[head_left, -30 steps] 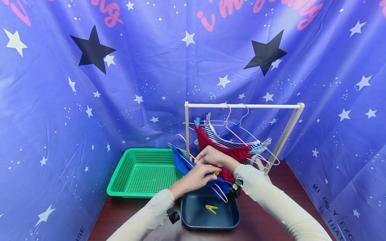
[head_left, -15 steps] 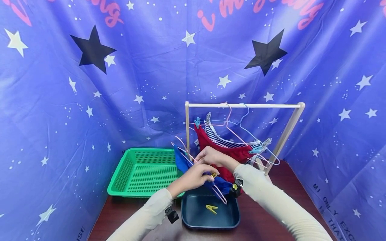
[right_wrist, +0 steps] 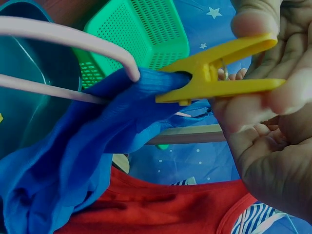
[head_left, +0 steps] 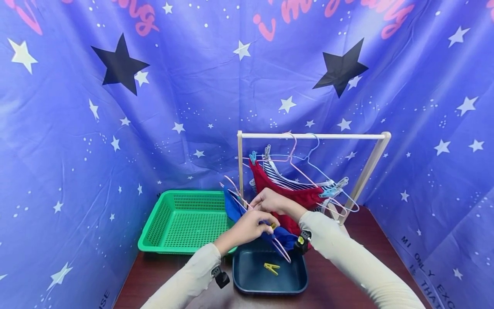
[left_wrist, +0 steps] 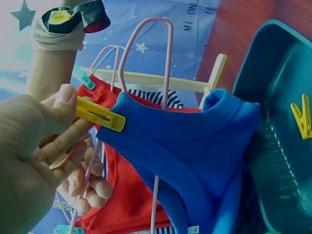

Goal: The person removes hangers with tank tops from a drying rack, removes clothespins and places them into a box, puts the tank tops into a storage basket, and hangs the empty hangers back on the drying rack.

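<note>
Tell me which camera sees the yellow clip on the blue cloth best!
The right wrist view: the yellow clip is biggest there, showing both handles and its mouth on the blue cloth. The left wrist view shows its front; the left grip covers its back. The head view shows a small bit.

Blue garment (left_wrist: 195, 129) against tilted pink hanger (right_wrist: 48, 33); yellow clothespin (left_wrist: 101, 113) apparently clamping edge.

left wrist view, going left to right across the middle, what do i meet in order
left hand → yellow clip pinched in it → blue garment → tray → second clip, lying in the tray
</note>
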`<control>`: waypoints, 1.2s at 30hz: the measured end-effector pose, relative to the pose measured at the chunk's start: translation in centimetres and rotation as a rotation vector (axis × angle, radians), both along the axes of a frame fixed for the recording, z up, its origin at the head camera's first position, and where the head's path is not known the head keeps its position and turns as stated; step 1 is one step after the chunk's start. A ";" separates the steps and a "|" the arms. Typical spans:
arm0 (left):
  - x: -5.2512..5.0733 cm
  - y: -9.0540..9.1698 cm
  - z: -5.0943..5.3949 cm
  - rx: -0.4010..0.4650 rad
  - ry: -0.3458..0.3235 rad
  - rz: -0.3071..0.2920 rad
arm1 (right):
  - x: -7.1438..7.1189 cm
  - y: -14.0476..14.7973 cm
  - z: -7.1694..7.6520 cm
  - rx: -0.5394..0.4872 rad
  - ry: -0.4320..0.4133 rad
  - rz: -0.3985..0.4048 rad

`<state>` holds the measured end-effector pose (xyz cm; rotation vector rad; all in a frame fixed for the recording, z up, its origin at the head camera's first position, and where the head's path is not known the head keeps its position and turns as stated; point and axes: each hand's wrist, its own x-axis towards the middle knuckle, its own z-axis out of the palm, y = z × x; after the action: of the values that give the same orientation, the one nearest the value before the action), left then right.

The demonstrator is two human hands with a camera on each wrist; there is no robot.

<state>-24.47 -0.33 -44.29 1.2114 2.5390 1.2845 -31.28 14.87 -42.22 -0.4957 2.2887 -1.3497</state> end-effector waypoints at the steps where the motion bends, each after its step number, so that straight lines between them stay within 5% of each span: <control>1: 0.0 0.0 0.0 0.000 0.003 0.002 | 0.0 0.0 0.0 0.000 0.000 0.000; 36: -0.1 0.5 -0.9 0.082 0.047 0.035 | 0.0 0.3 -0.2 0.001 -0.005 -0.002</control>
<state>-24.58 0.12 -45.16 1.2325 2.5747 1.3973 -31.26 15.17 -42.38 -0.4891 2.2867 -1.3497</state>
